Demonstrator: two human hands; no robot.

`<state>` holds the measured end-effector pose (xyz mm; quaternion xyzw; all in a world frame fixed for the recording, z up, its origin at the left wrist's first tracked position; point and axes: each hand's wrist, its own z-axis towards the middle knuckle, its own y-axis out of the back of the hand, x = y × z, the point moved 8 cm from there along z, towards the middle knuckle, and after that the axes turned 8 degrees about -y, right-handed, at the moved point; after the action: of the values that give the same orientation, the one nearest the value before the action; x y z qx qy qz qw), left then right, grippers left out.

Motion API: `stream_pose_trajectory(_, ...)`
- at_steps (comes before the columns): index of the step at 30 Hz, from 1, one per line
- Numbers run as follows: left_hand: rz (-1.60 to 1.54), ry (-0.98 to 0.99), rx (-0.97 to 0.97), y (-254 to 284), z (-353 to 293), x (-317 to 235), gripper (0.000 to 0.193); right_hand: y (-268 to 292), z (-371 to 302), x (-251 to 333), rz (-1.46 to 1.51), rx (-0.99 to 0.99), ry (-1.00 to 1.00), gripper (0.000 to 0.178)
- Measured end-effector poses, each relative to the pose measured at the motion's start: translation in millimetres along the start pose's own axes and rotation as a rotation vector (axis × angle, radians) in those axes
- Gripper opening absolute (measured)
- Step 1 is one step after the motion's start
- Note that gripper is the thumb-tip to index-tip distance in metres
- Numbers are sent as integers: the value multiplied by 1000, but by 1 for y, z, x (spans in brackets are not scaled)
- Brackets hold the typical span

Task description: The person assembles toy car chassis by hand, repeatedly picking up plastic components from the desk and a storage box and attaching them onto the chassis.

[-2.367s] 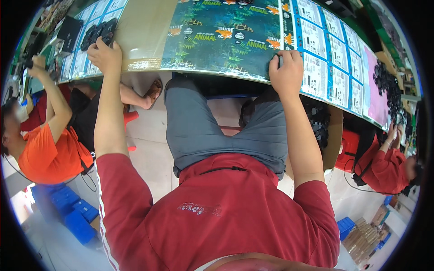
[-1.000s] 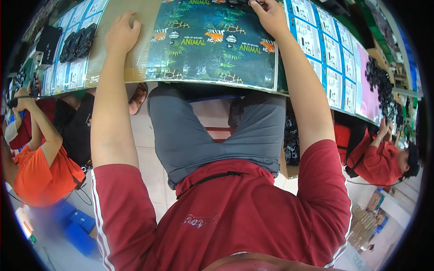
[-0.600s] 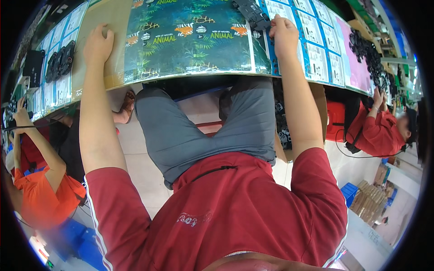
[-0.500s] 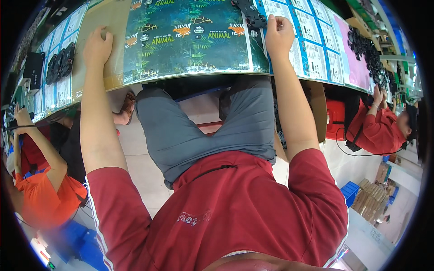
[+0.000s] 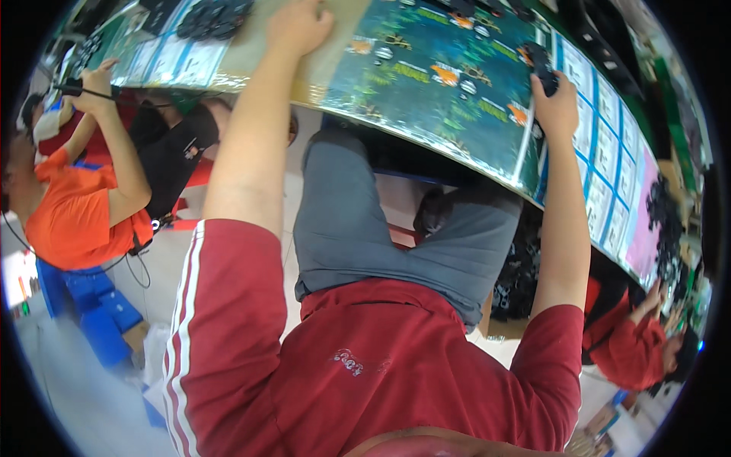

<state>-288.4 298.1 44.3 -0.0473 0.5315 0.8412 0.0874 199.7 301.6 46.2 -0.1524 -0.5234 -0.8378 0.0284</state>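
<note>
The person's right hand (image 5: 558,110) pinches the near end of a black piece (image 5: 542,65) between thumb and fingers. That piece is at the right border of a dark green patterned sheet (image 5: 426,95) on the desk (image 5: 350,34), beside the sheets printed in white and blue (image 5: 605,145).

The left hand (image 5: 299,29) is over a plain brown strip of the desk, left of the patterned sheet. It is loosely spread, its thumb standing apart from the fingers; the fingertips run to the upper edge of the view and are hard to make out. Left of it, a group of black parts (image 5: 215,19) sits on more printed sheets (image 5: 186,57).

At the far right, a heap of black parts (image 5: 665,217) lies at a pink sheet (image 5: 641,217). Below the desk, by the person's knee, a box (image 5: 509,327) contains dark parts too blurred to identify. A co-worker in orange (image 5: 84,209) sits to the left; another in red (image 5: 628,346) sits to the right.
</note>
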Motion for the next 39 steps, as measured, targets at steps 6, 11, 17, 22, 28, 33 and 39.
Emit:
stream_pose_trajectory(6,88,1,3,11,-10,19,43,-5,1,18,34,30,-18,61)
stream_pose_trajectory(11,86,2,30,-3,-6,9,41,-5,1,6,-3,26,-45,62)
stream_pose_trajectory(17,82,-8,4,-2,-2,14,41,-2,2,9,10,8,-48,61)
stream_pose_trajectory(22,82,-9,9,-1,-2,12,40,-2,0,7,18,2,-50,61)
stream_pose_trajectory(28,80,-13,-18,-2,-6,13,40,0,-1,8,31,1,-54,61)
stream_pose_trajectory(33,64,8,-10,-1,-6,11,40,0,-1,5,14,20,-53,60)
stream_pose_trajectory(39,68,27,7,1,-7,15,41,-1,-2,11,34,21,-46,60)
